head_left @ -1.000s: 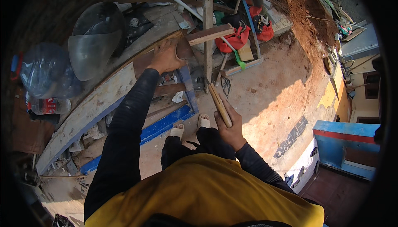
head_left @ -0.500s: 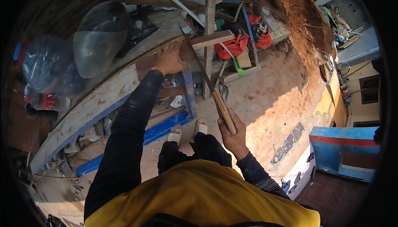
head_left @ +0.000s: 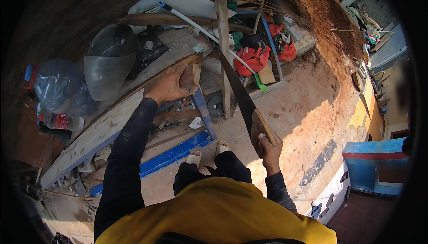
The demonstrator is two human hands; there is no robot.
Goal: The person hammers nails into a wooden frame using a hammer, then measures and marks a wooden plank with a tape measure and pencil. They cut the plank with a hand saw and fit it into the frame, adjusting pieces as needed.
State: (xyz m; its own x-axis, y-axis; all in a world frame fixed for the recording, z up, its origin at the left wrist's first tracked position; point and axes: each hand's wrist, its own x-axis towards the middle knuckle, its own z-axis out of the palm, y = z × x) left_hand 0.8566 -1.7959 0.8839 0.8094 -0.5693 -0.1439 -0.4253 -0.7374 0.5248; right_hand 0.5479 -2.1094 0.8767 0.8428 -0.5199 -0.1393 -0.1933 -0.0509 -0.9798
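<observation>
My left hand (head_left: 168, 87) presses down on a short wooden block (head_left: 189, 75) that lies at the end of a long pale plank (head_left: 102, 126) on a blue metal frame (head_left: 178, 152). My right hand (head_left: 269, 148) grips the wooden handle of a hand saw (head_left: 243, 99). The saw's dark blade slants up and to the left, its tip close to the block's right end. Whether the blade touches the wood I cannot tell.
A grey dome-shaped bowl (head_left: 109, 61), a clear water jug (head_left: 55, 90) and a white pipe (head_left: 196, 25) lie beyond the plank. An upright timber post (head_left: 223, 43), red bags (head_left: 252, 59) and a mound of red earth (head_left: 325, 16) stand ahead. A blue cabinet (head_left: 379, 164) is at the right.
The saw swung from hanging low by my right side to raised, blade pointing up-left at the block. The short timber piece that lay across the post is out of sight. My left hand stays on the block.
</observation>
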